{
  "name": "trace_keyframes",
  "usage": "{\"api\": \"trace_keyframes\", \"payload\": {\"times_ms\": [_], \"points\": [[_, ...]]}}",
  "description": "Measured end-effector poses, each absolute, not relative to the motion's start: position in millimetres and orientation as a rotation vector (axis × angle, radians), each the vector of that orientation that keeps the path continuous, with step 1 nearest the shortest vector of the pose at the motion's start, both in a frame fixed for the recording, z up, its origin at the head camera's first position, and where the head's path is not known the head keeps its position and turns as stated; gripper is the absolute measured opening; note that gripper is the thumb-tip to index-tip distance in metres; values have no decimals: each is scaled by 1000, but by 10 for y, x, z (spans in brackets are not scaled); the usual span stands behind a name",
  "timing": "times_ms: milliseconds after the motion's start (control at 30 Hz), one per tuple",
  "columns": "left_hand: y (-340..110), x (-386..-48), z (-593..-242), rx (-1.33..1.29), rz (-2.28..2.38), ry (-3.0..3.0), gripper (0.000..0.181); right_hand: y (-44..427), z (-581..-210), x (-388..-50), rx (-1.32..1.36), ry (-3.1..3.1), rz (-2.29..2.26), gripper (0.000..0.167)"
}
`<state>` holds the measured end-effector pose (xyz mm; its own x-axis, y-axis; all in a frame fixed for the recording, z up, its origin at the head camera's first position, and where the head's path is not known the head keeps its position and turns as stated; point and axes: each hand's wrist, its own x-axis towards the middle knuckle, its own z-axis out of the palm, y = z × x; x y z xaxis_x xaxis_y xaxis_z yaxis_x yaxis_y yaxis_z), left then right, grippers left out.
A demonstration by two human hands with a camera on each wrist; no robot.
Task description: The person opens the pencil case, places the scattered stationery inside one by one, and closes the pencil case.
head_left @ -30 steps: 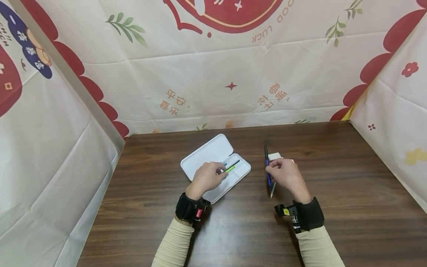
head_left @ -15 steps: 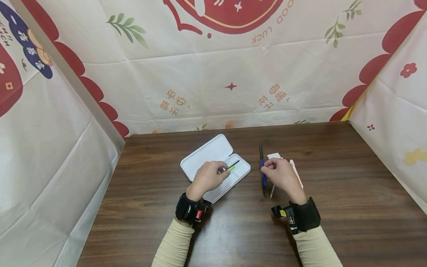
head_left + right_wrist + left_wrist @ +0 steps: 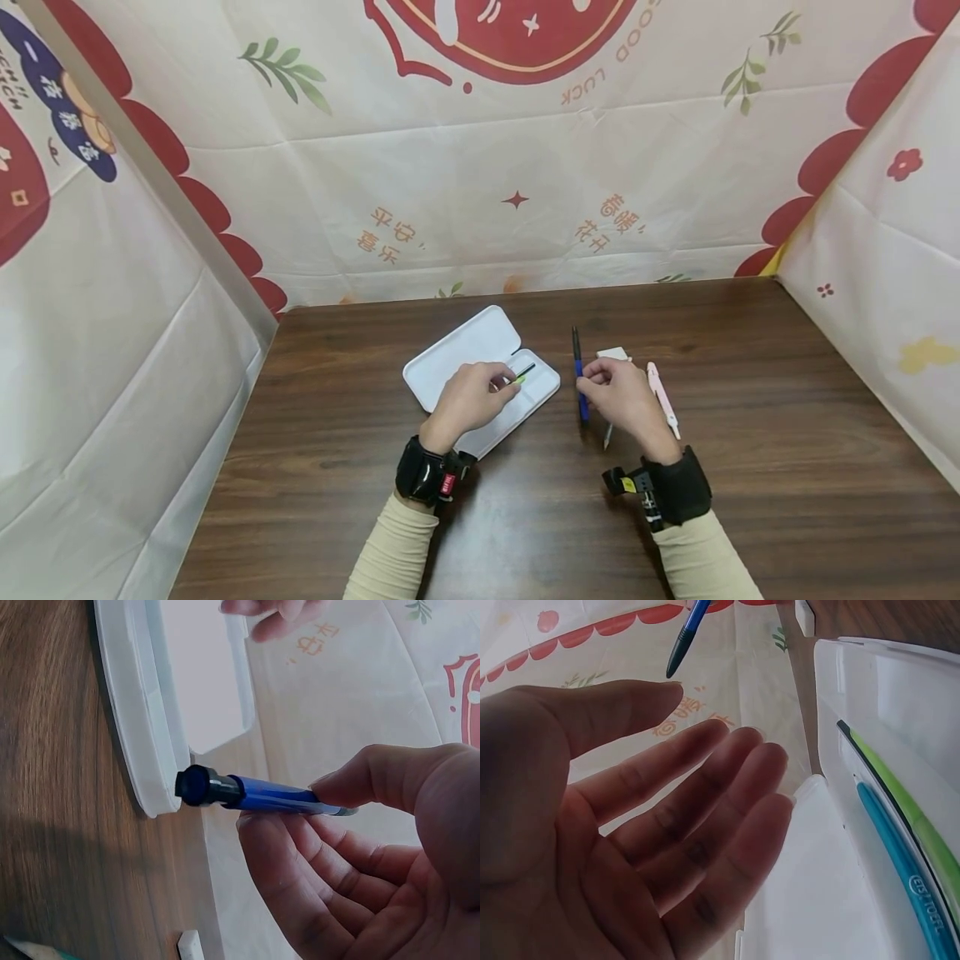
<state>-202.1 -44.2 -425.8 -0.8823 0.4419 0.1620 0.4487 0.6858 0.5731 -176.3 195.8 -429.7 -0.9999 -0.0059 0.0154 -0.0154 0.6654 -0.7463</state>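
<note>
Between its thumb and fingertips, the right hand (image 3: 618, 396) pinches a blue pen (image 3: 579, 371) with dark ends; the right wrist view shows the pen (image 3: 274, 796) held lengthwise in that hand (image 3: 360, 855). An open white case (image 3: 461, 350) lies to the left on the table. Over it hovers the left hand (image 3: 474, 396), thumb and fingers apart and holding nothing, as the left wrist view shows of the hand (image 3: 667, 802). Inside the case are a green item (image 3: 907, 802) and a teal pen (image 3: 904, 862), side by side with a dark slim one.
A white eraser (image 3: 612, 353) lies beyond the right hand. To that hand's right is a pale pink tool (image 3: 662, 398), and a pencil (image 3: 607, 437) tip shows under it. The brown table (image 3: 337, 500) meets a printed cloth (image 3: 315, 208) at its back edge.
The right hand has moved left with the blue pen, uncovering the pink tool. The left hand has stayed nearly still over the case. The head view has shifted slightly.
</note>
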Motion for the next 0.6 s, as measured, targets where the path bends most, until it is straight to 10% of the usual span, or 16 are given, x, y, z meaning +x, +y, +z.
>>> {"api": "trace_keyframes", "payload": {"times_ms": [600], "points": [[-331, -2029, -4171, -803, -1098, -2780, 14, 1674, -4310, -1721, 184, -2789, 1338, 10]]}}
